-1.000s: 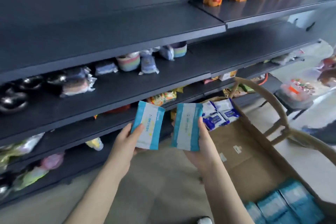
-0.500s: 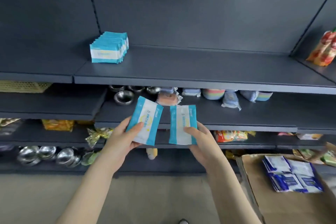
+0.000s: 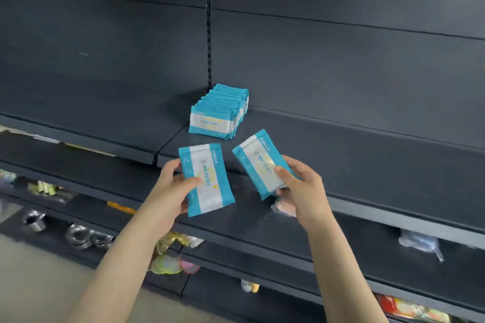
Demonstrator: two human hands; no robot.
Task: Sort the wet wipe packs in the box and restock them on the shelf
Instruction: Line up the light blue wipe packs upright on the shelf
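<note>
The left hand (image 3: 170, 191) pinched one pack (image 3: 207, 178), thumb across the printed face and fingers behind. The right hand (image 3: 301, 186) pinched a second pack (image 3: 259, 162) the same way, by its lower right corner. Both packs hung in the air just before the front edge of the shelf (image 3: 341, 144), apart from each other and below the row (image 3: 217, 115) already standing there.

The left pack's long axis ran nearly upright, its top leaning a little left. The right pack leaned further left. Both faces pointed toward the camera.

The row's packs stood on their long edges with their long axes level, faces forward, filed back toward the rear panel. To match them, each held pack likely needed about a quarter turn until its long axis lay level. It could then be set flush against the front pack, one at a time, so the soft packs would not topple the row.
</note>
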